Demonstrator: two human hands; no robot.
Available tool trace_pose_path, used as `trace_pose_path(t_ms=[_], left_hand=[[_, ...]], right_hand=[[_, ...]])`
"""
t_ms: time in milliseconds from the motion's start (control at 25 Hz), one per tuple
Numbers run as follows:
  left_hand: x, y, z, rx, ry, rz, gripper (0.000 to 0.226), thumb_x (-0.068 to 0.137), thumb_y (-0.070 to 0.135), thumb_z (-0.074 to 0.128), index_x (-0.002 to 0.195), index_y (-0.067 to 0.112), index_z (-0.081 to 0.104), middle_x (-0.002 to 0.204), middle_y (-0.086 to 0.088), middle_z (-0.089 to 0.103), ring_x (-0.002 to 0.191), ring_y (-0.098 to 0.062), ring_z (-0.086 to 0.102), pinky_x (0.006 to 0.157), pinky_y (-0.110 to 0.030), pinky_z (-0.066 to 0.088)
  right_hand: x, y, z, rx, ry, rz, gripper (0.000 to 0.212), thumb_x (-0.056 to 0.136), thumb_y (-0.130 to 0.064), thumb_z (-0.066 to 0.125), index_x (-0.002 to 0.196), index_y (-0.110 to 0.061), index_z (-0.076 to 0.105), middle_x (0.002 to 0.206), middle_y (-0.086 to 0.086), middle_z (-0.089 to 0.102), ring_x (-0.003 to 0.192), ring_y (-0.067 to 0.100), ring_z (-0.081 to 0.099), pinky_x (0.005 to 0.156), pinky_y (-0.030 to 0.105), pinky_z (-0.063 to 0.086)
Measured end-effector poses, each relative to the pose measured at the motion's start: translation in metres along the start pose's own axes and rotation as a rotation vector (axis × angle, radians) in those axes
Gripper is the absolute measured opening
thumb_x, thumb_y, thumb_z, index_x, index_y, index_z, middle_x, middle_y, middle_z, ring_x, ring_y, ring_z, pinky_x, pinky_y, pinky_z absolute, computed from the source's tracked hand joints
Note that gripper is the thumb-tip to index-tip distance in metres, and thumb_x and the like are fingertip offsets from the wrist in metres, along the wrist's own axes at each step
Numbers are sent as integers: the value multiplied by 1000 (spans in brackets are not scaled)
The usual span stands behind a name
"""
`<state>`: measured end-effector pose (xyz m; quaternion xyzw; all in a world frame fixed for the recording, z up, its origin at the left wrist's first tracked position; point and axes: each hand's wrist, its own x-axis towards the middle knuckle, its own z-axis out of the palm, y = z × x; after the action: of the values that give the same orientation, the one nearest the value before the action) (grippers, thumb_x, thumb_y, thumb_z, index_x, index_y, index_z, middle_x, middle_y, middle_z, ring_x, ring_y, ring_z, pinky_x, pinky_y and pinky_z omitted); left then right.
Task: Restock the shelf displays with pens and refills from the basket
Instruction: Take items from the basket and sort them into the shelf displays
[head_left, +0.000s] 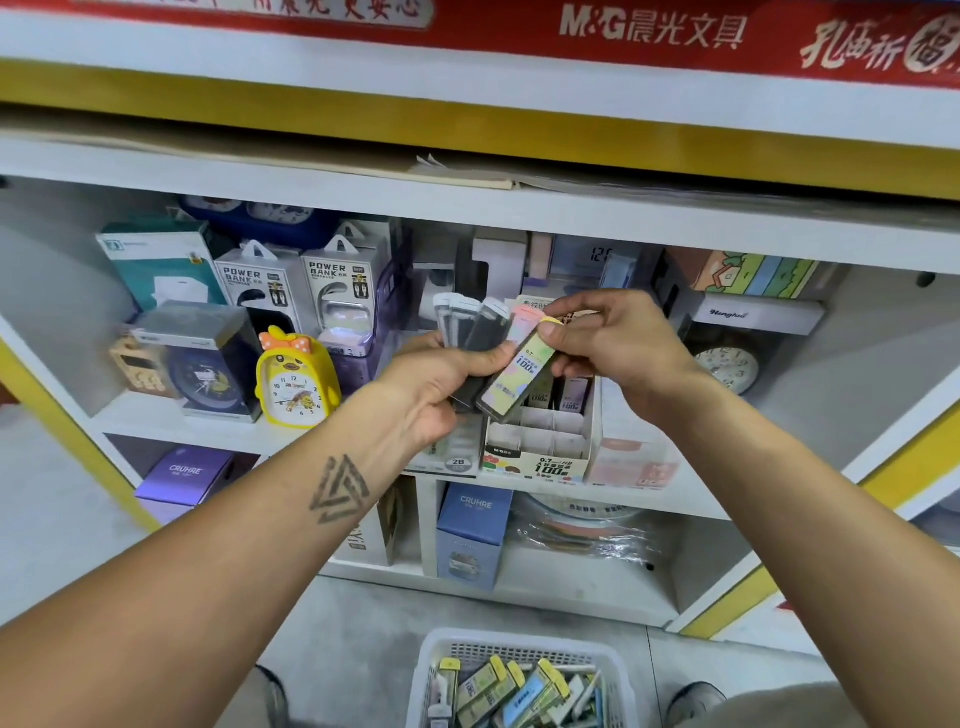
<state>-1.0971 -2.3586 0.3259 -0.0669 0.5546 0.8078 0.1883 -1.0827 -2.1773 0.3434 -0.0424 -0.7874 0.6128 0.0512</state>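
At frame centre my left hand (441, 384) clutches four dark refill cases (475, 332) while my right hand (613, 343) pinches a fifth, yellow-capped case (519, 371).

We reach both bare forearms forward, hands meeting at centre. Our left hand (441, 384), wrist tattooed with a triangle, curls its fingers (415, 345) round a fanned bundle of slim cases. Our right hand (618, 343) pinches the top of one case between thumb and fingertips.
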Motion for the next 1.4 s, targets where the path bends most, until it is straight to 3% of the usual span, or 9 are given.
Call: trace_pose_path(t_ms=[120,320,560,680,800,920,1040,1200,1400], left_hand=[[6,7,-11,-34,119,18,45,77,-9,73,120,-2,61,99,-22,72,70,-28,72,50,-44,59],[8,9,-21,-32,158,-1,61,75,-10,74,131,-1,51,107,-23,71,86,-34,72,54,-43,60],[5,5,-17,-19,132,0,55,75,-12,74,126,-3,54,89,-20,73,64,-27,72,48,-41,59],[5,1,-15,30,93,-38,52,76,-11,74,125,-2,58,95,-18,73,67,-26,71,54,-40,60],[5,0,-13,46,50,-60,45,75,-11,74,118,-1,62,98,-20,73,70,-27,72,57,-40,60],[0,-3,-9,76,-23,-89,27,74,-10,75,95,4,67,80,-14,75,63,-23,73,50,-36,58],[-1,-6,-5,90,-64,-118,22,74,-8,76,89,5,67,77,-14,75,62,-22,73,49,-35,58],[5,-1,-11,75,6,-153,5,87,5,69,88,4,64,67,-11,66,48,-14,58,44,-20,49],[4,5,-13,-14,-30,-201,15,94,13,53,93,2,62,68,-14,68,58,-19,59,51,-24,52]], right_hand=[[5,0,-8,-92,138,-137,8,89,-8,74,93,-14,71,79,15,75,57,17,66,55,29,55],[6,15,-18,-811,144,-398,17,93,-19,68,108,-25,69,94,5,72,80,25,66,76,36,55],[5,26,-6,-1037,113,-556,13,92,-13,65,99,-17,55,77,9,67,71,36,60,60,40,50],[3,31,-2,-1197,84,-522,11,92,-10,58,92,-13,68,91,4,71,82,31,63,66,39,52],[5,26,1,-906,123,-429,17,95,-14,59,100,-15,76,99,0,75,84,24,67,74,34,55],[4,17,9,-253,35,-86,12,95,-25,68,104,-17,70,73,0,75,56,17,65,50,27,51],[4,14,9,-82,15,-10,7,91,-13,72,97,-8,71,64,8,71,52,17,58,50,30,46],[7,11,-11,-318,151,-245,5,92,-12,70,93,-17,68,72,1,72,57,16,66,55,29,52],[2,23,-19,-795,105,-435,10,94,-23,68,99,-24,59,88,0,71,73,13,64,68,33,53]])
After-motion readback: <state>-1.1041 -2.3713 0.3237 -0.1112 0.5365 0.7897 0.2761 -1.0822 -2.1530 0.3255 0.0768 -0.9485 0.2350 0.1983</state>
